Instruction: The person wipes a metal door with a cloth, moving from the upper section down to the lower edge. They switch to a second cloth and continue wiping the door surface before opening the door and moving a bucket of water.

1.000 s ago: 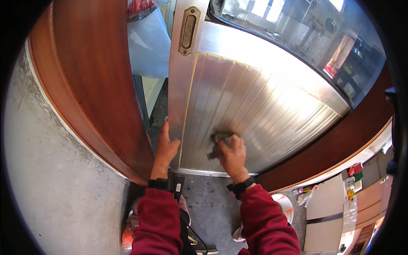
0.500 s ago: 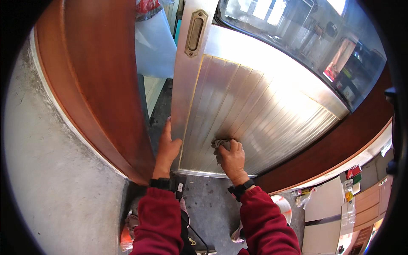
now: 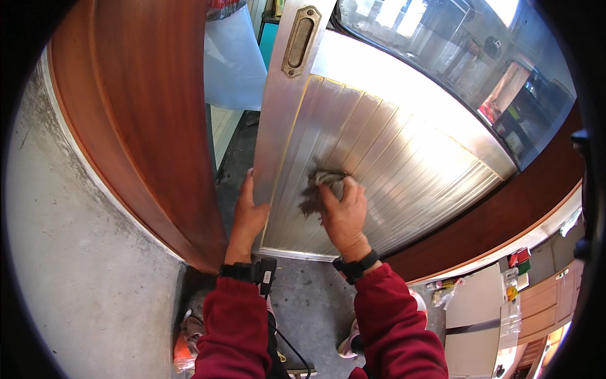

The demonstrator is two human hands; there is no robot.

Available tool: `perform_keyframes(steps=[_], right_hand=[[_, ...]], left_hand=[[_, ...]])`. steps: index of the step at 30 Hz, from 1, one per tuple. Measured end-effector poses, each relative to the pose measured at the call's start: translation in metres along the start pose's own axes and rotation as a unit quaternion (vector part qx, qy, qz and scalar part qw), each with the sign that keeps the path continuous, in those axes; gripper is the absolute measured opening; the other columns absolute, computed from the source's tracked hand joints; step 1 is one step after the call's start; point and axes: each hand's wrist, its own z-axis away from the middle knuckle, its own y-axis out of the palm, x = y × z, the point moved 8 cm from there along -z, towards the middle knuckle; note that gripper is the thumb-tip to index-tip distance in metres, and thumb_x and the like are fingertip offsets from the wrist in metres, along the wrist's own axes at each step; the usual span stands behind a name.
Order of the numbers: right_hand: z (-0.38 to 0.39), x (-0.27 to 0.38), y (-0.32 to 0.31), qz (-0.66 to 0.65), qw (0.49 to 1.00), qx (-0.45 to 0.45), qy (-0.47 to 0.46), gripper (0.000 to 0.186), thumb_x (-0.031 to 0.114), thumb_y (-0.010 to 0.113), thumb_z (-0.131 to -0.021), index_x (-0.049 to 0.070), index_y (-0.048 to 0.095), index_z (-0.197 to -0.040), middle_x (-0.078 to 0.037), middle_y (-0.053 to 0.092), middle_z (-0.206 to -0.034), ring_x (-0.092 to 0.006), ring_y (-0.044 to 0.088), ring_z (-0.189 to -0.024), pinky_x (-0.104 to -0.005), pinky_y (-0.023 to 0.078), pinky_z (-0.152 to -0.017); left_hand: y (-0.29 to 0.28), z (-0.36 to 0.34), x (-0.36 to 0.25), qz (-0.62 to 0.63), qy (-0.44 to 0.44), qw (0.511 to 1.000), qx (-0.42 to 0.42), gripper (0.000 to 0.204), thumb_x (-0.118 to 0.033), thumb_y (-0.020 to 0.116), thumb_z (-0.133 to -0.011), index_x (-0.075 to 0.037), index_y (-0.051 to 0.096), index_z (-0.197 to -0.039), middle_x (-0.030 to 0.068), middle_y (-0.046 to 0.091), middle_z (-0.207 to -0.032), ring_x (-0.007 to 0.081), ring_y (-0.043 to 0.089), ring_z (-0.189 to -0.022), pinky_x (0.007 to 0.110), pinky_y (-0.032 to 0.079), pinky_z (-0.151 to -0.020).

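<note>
Moving up the metal door (image 3: 391, 123), the right hand (image 3: 346, 213) takes its clutched rag (image 3: 331, 179) to higher paneling (image 3: 379, 167); left hand (image 3: 247, 215) at door's left edge, grip unclear.

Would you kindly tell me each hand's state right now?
Left hand: against the edge of the door; partly hidden, so its grip cannot be told.
Right hand: closed on a grey cloth.

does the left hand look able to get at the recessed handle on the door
Probably yes: the left hand is at the edge of the door, below the recessed handle, and nothing visible blocks the strip between. The right hand is off to the side.
</note>
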Motion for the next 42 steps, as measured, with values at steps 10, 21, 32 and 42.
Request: perform_keyframes(steps=[10,21,32,42], right_hand=[[-0.014,-0.009,-0.022,-0.039,0.999,0.01,-0.005,0.053,0.012,0.079,-0.058,0.019,0.069,-0.109,-0.019,0.05,-0.12,-0.0398,0.054,-0.107,-0.0461,0.05,-0.082],[0.038,-0.002,0.027,0.001,0.998,0.062,-0.001,0.031,0.019,0.069,-0.074,0.02,0.069,-0.105,-0.016,0.053,-0.112,-0.035,0.053,-0.102,-0.0435,0.046,-0.075],[-0.033,-0.027,-0.041,-0.057,0.997,-0.046,0.023,0.05,0.012,0.08,-0.061,0.017,0.07,-0.11,-0.019,0.052,-0.116,-0.037,0.054,-0.102,-0.044,0.048,-0.077],[0.001,0.015,0.01,0.0,0.998,0.054,-0.027,0.045,0.011,0.071,-0.068,0.021,0.07,-0.112,-0.017,0.051,-0.117,-0.0361,0.053,-0.103,-0.0435,0.049,-0.076]], left_hand=[[-0.004,0.0,-0.008,-0.014,-0.007,1.0,0.005,0.083,0.004,0.054,-0.075,-0.005,0.029,-0.153,0.0211,0.045,-0.148,0.0299,0.043,-0.138,0.033,0.035,-0.111],[-0.002,-0.001,-0.004,0.01,0.014,1.0,0.0,0.081,0.005,0.053,-0.074,-0.004,0.031,-0.152,0.0215,0.043,-0.149,0.0289,0.042,-0.14,0.033,0.034,-0.112],[-0.004,0.001,-0.01,-0.034,-0.02,0.999,0.005,0.08,0.004,0.054,-0.075,-0.003,0.032,-0.151,0.0216,0.045,-0.148,0.0295,0.042,-0.139,0.033,0.035,-0.111],[-0.004,0.0,-0.011,-0.007,-0.009,1.0,0.01,0.082,0.005,0.053,-0.075,-0.004,0.029,-0.153,0.0202,0.044,-0.149,0.0279,0.042,-0.138,0.032,0.033,-0.111]])
